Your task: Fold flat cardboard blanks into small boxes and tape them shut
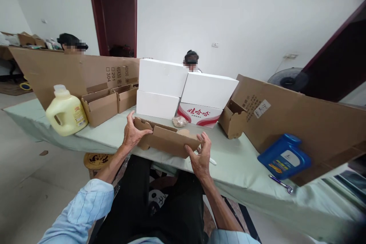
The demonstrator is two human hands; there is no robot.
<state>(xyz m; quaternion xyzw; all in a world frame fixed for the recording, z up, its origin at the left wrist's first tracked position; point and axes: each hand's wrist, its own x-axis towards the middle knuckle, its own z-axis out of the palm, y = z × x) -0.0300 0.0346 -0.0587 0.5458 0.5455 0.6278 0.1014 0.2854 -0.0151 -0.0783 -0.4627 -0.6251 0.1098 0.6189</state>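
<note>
A small brown cardboard box [171, 142] is held between my two hands at the table's front edge. My left hand [133, 133] grips its left end, the thumb on the near wall. At the right end, my right hand [200, 156] holds it with the thumb pressed on the near wall. Flaps stand up at the box's left end; its inside is mostly hidden. Just behind it lies a clear plastic-wrapped bundle [180, 121]. A white-handled item [212, 161] lies beside my right hand, partly covered.
White boxes [161, 78] are stacked behind, with a red-and-white box [200, 114]. Brown boxes [102, 106] and a yellow jug [67, 112] stand left. At right are an open box [232, 122], a blue bottle [285, 156] and a wrench [281, 184]. Two people sit beyond cardboard panels.
</note>
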